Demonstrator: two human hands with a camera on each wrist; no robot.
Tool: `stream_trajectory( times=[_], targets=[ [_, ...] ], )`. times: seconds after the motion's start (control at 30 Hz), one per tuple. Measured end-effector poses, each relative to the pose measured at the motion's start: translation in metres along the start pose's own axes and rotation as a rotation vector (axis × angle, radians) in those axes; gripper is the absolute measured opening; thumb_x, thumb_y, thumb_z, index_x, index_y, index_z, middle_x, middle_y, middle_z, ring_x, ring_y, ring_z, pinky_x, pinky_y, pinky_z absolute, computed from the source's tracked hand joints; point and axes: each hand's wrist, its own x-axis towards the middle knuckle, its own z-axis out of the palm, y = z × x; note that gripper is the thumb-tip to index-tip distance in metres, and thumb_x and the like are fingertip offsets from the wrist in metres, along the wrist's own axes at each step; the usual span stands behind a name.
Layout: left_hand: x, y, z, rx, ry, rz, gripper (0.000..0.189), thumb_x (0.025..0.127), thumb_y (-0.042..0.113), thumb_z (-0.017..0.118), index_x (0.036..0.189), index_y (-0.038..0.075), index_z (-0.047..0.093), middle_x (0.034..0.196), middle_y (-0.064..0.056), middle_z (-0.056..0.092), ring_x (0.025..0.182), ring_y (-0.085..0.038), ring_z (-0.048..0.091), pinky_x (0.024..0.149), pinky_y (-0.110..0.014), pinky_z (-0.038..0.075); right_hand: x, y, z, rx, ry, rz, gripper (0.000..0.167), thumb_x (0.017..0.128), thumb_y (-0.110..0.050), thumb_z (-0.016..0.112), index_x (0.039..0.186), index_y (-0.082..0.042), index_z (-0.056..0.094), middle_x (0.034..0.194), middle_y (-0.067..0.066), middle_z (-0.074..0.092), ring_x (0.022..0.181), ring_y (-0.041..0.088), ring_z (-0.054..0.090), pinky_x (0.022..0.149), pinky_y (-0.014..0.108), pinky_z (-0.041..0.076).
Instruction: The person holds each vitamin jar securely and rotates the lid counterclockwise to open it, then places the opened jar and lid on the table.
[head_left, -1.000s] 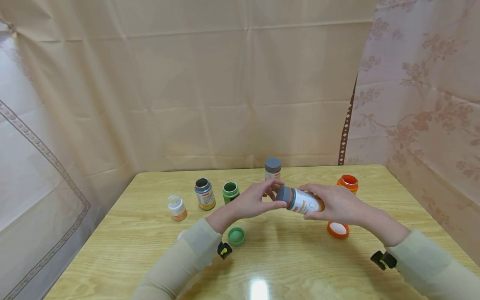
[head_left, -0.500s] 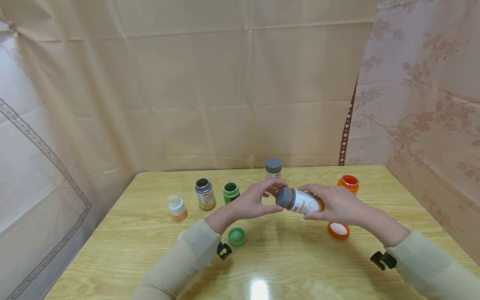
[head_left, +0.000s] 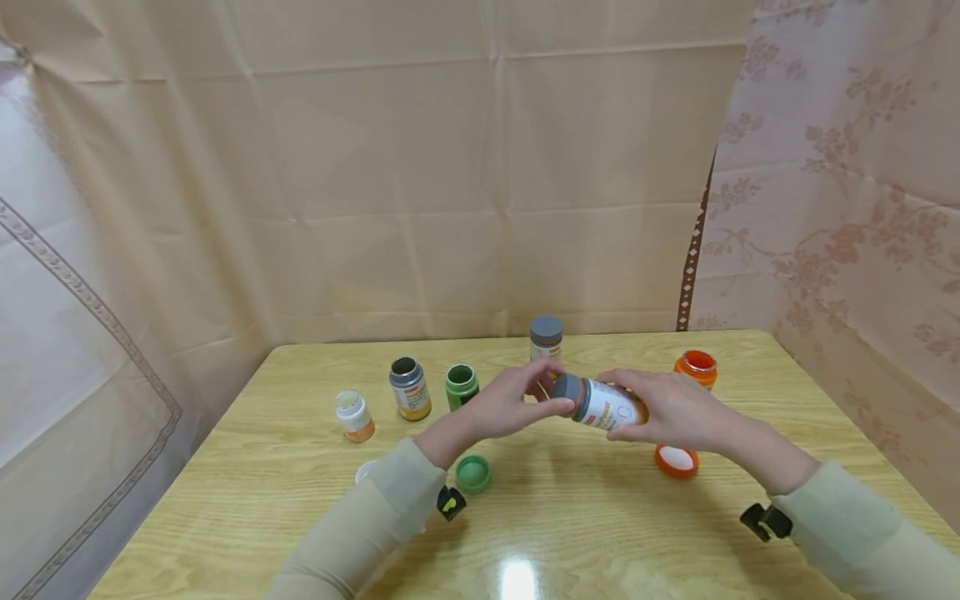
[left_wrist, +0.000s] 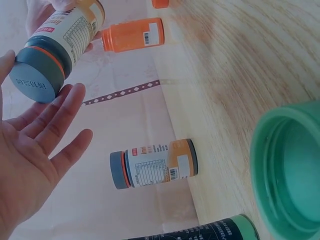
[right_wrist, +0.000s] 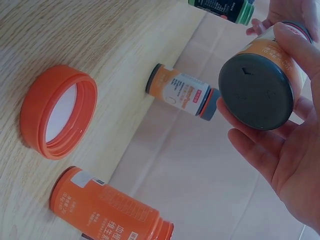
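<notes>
A white-labelled pill bottle (head_left: 611, 407) with an amber lower part is held tilted above the table, its grey cap pointing left. My right hand (head_left: 678, 408) grips the body near the base; the dark round bottom shows in the right wrist view. Over at the other end, the thumb and fingers of my left hand (head_left: 517, 404) pinch the grey cap (left_wrist: 35, 77). An orange ring shows just below this cap. Behind the left hand stands a similar capped bottle (head_left: 546, 333), partly hidden in the head view.
Uncapped containers stand on the table: a white jar (head_left: 354, 415), a grey-necked bottle (head_left: 410, 387), a green bottle (head_left: 461, 385) and an orange bottle (head_left: 697, 367). Lying nearer are a green lid (head_left: 472, 473), an orange lid (head_left: 677, 460) and a white lid (head_left: 365, 471) half behind the left sleeve.
Half a second ago the left fingers were spread slightly off the cap; now they are closed round it again. The right hand and bottle have stayed almost still.
</notes>
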Motion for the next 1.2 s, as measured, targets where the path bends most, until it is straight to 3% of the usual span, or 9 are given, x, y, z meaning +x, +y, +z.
stream_trajectory(
  times=[0.17, 0.3, 0.5, 0.7, 1.03, 1.2],
  targets=[
    [0.0006, -0.0003, 0.0, 0.018, 0.008, -0.011, 0.053, 0.092, 0.043, 0.065, 0.134, 0.016, 0.049, 0.106, 0.004, 0.062, 0.091, -0.009, 0.06, 0.076, -0.029, 0.051, -0.0004, 0.0002, -0.0004, 0.003, -0.005, 0.014, 0.062, 0.075, -0.041, 0.082, 0.126, -0.016, 0.057, 0.095, -0.006, 0.063, 0.068, 0.005, 0.053, 0.057, 0.024, 0.044],
    [-0.0007, -0.0008, -0.0022, 0.018, 0.015, 0.004, 0.064, 0.089, 0.043, 0.069, 0.142, 0.018, 0.042, 0.12, 0.003, 0.059, 0.101, -0.013, 0.059, 0.081, -0.033, 0.05, -0.0005, 0.0003, -0.0006, 0.002, -0.007, 0.024, 0.062, 0.075, -0.042, 0.082, 0.126, -0.016, 0.057, 0.095, -0.006, 0.063, 0.068, 0.006, 0.053, 0.057, 0.024, 0.044],
    [-0.0019, -0.0029, -0.0049, 0.009, -0.002, 0.114, 0.064, 0.087, 0.031, 0.074, 0.141, 0.016, 0.042, 0.128, 0.0, 0.057, 0.105, -0.014, 0.059, 0.091, -0.03, 0.046, -0.0004, 0.0007, -0.0005, -0.009, -0.008, 0.021, 0.063, 0.075, -0.042, 0.082, 0.126, -0.015, 0.057, 0.096, -0.005, 0.064, 0.069, 0.006, 0.053, 0.057, 0.024, 0.044],
    [-0.0021, -0.0037, -0.005, -0.008, -0.02, 0.182, 0.057, 0.088, 0.021, 0.075, 0.136, 0.014, 0.046, 0.125, -0.001, 0.057, 0.103, -0.009, 0.058, 0.09, -0.028, 0.047, -0.0003, 0.0008, -0.0002, -0.01, -0.013, 0.018, 0.063, 0.075, -0.042, 0.082, 0.127, -0.015, 0.057, 0.097, -0.005, 0.065, 0.069, 0.007, 0.053, 0.058, 0.025, 0.044],
    [-0.0014, -0.0004, -0.0031, -0.038, -0.017, 0.06, 0.048, 0.09, 0.033, 0.071, 0.13, 0.016, 0.05, 0.108, 0.004, 0.061, 0.09, -0.008, 0.06, 0.083, -0.027, 0.049, -0.0013, 0.0015, 0.0001, -0.013, -0.008, 0.012, 0.063, 0.075, -0.043, 0.082, 0.127, -0.015, 0.057, 0.096, -0.005, 0.064, 0.069, 0.006, 0.053, 0.057, 0.024, 0.044],
    [-0.0008, 0.0009, -0.0028, -0.016, -0.016, 0.029, 0.053, 0.089, 0.036, 0.072, 0.132, 0.018, 0.049, 0.112, 0.004, 0.061, 0.094, -0.009, 0.06, 0.083, -0.029, 0.048, -0.0016, 0.0016, 0.0007, -0.012, -0.009, 0.015, 0.064, 0.075, -0.042, 0.083, 0.127, -0.014, 0.057, 0.096, -0.005, 0.064, 0.069, 0.006, 0.053, 0.058, 0.024, 0.044]
  ],
)
